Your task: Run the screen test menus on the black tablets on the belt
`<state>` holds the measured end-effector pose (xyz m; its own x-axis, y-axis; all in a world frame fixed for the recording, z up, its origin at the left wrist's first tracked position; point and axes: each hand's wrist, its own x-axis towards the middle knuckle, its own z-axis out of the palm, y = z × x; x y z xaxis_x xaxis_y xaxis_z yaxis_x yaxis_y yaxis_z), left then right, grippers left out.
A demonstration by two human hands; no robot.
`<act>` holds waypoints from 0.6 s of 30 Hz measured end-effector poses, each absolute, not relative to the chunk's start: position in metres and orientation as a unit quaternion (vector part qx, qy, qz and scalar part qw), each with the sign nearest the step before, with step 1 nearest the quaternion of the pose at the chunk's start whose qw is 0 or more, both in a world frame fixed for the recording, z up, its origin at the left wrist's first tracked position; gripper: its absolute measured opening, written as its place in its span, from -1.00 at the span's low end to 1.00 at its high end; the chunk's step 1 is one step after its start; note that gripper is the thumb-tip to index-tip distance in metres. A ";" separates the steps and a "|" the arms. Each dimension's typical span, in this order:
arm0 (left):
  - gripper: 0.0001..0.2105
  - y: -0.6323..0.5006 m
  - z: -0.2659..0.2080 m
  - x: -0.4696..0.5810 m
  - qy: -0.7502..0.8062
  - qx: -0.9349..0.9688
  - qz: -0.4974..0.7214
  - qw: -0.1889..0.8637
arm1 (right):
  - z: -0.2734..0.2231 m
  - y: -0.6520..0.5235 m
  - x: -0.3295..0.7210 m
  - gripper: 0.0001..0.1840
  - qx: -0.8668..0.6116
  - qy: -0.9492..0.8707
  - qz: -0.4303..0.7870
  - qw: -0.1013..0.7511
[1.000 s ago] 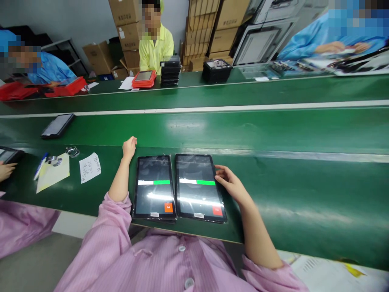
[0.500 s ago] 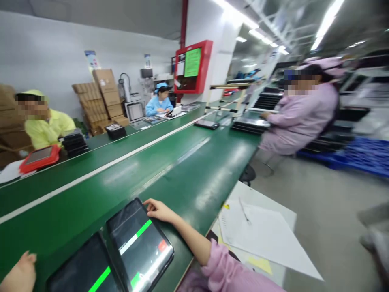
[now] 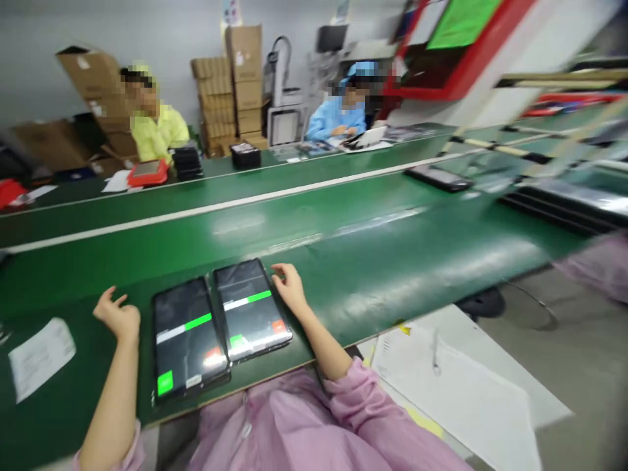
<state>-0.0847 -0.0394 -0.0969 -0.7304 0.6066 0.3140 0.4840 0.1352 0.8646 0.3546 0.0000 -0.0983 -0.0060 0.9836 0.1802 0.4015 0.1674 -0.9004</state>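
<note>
Two black tablets with lit screens lie side by side on the green tabletop, the left tablet [image 3: 186, 353] slightly nearer to me than the right tablet [image 3: 250, 281]. Both screens show a white-and-green bar with green and red blocks. My left hand [image 3: 118, 315] is raised just left of the left tablet, fingers loosely bent and apart, holding nothing. Beside the upper right edge of the right tablet is my right hand [image 3: 290, 286], its fingers slightly curled and spread with nothing in them; a small gap seems to separate it from the tablet.
A paper slip [image 3: 42, 358] lies at left. Papers [image 3: 456, 386] rest on a white surface at lower right. Further along the bench are another tablet [image 3: 438, 178], a stack of dark panels [image 3: 549, 208] and a rack [image 3: 524, 152]. Two co-workers [image 3: 159, 134] sit across the bench.
My view has turned left, so the scene sits further right. My left hand has come closer to the left tablet. My right hand has moved off the right tablet's corner to beside its edge.
</note>
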 end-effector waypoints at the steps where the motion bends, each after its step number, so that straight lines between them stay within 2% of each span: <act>1: -0.36 -0.051 -0.102 -0.083 0.748 0.350 0.561 0.067 | -0.096 -0.008 0.354 -0.69 -0.541 -0.650 0.281 0.453; 3: -0.53 -0.081 -0.109 -0.075 0.720 0.331 0.599 0.119 | -0.090 -0.031 0.351 -0.70 -0.516 -0.701 0.188 0.455; 6: -0.68 -0.138 -0.117 -0.060 0.668 0.352 0.631 0.179 | -0.083 -0.071 0.345 -0.69 -0.487 -0.774 0.107 0.391; 8: -0.63 -0.177 -0.122 -0.050 0.658 0.421 0.588 0.210 | -0.083 -0.095 0.339 -0.67 -0.438 -0.826 0.085 0.343; 10: -0.49 -0.209 -0.125 -0.041 0.673 0.494 0.507 0.213 | -0.084 -0.113 0.332 -0.59 -0.369 -0.875 0.080 0.301; 14: -0.30 -0.233 -0.116 -0.029 0.729 0.586 0.336 0.115 | -0.085 -0.123 0.327 -0.44 -0.285 -0.926 0.086 0.231; 16: -0.26 -0.226 -0.101 -0.028 0.730 0.614 0.287 0.087 | -0.082 -0.114 0.331 -0.42 -0.301 -0.919 0.089 0.238; 18: -0.30 -0.205 -0.081 -0.029 0.711 0.649 0.255 0.088 | -0.080 -0.092 0.337 -0.40 -0.365 -0.880 0.096 0.288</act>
<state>-0.0286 -0.2047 -0.0806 -0.1417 0.9682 0.2059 0.8790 0.0274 0.4760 0.3372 -0.0919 -0.0800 -0.5685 0.6973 0.4366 0.5872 0.7156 -0.3783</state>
